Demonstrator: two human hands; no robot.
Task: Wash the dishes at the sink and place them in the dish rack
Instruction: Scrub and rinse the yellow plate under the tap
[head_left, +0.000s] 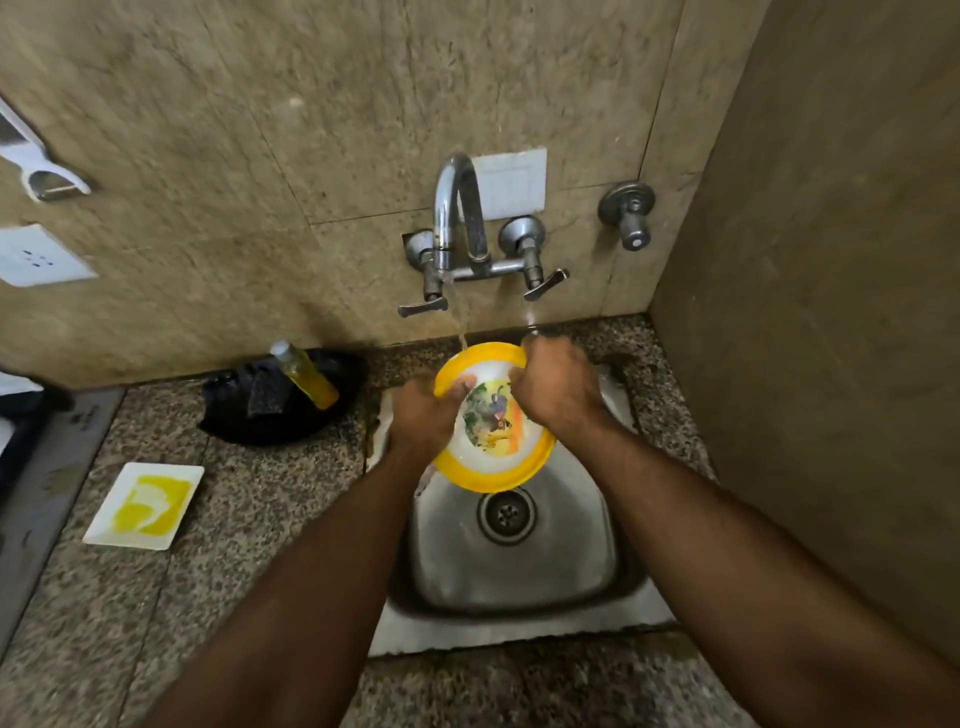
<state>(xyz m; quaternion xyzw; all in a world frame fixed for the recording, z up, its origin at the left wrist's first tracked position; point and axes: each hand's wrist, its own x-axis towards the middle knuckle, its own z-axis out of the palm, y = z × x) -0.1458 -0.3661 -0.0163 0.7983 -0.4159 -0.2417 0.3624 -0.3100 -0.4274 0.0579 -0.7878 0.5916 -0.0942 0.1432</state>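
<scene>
This is a home kitchen: a small steel sink (511, 551) is sunk into a speckled granite counter (171, 597), with a wall tap (460, 228) running above it against beige stone-look tiles (234, 130). To the left, a soap bottle (305, 375) and sponge (267, 393) sit in a black dish (228, 421), a white plate (144, 505) smeared yellow lies nearer, and at the far left edge is what may be a stove (31, 441), though it is blurred.
</scene>
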